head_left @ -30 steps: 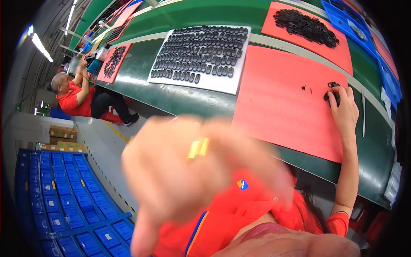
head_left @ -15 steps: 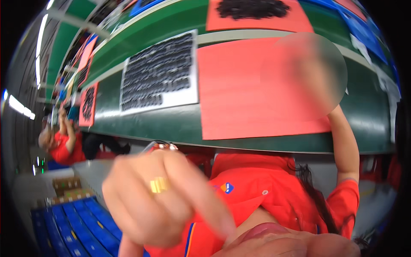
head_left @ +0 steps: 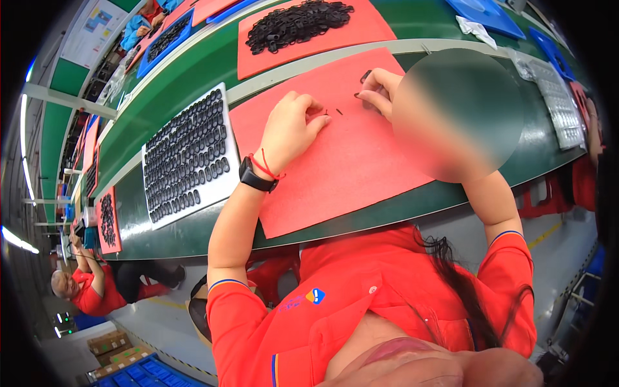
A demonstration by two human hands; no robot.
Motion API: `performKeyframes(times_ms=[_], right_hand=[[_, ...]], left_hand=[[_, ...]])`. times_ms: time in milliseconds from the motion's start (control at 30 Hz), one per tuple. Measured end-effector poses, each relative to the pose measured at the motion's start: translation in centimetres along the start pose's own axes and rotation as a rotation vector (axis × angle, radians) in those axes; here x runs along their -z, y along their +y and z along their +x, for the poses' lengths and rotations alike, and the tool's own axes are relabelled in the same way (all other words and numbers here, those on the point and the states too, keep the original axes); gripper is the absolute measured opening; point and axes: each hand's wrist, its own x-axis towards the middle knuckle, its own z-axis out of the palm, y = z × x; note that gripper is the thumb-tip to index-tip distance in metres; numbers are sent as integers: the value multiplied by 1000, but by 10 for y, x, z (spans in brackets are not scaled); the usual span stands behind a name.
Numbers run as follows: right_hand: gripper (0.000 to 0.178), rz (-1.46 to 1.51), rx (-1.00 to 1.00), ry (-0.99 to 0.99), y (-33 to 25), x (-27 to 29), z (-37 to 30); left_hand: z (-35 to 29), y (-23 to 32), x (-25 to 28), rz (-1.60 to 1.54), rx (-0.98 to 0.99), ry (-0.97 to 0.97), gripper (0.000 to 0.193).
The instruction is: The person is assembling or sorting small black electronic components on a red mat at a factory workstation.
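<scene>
Pinching tiny black parts, both hands, left (head_left: 293, 126) and right (head_left: 380, 87), work on the red mat (head_left: 335, 174). White tray (head_left: 190, 155) looks nearly full; a ring pile (head_left: 296, 22) remains.

Tiny black parts (head_left: 339, 111) lie flat on red mat (head_left: 335, 168).

Red mat (head_left: 348, 161), centre of frame: plain salmon-red, a few tiny black parts (head_left: 338, 111) on it. Second red mat (head_left: 380, 26), top centre: same red, heaped with black rings (head_left: 296, 22). White tray (head_left: 225, 187), centre left: white, rows of black rings in a regular grid. Table (head_left: 193, 226): dark green with a pale grey-green strip. Wristwatch (head_left: 256, 178), centre: black, beside a thin red string. Shirt (head_left: 361, 303), lower centre: bright red-orange, blue and yellow trim at sleeve cuffs. Blue trays (head_left: 480, 9), upper right: solid blue. Crates (head_left: 142, 374), lower left: blue.
</scene>
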Motion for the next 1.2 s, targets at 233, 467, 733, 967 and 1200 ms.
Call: performKeyframes(times_ms=[233, 467, 733, 967, 1200], right_hand=[[13, 305, -248, -103, -10, 6, 1], [12, 238, 49, -2, -16, -20, -4], [8, -48, 248, -41, -11, -27, 16], [11, -395, 329, -193, -18, -44, 23], [14, -399, 370, -232, -21, -32, 21]], left_hand=[[0, 0, -6, -106, 68, 8, 15], [-2, 21, 4, -790, 432, -92, 21], [-6, -9, 11, -1152, 479, 99, 19], [-8, -18, 10, -1288, 521, 115, 17], [-9, -15, 8, -1246, 481, 114, 18]])
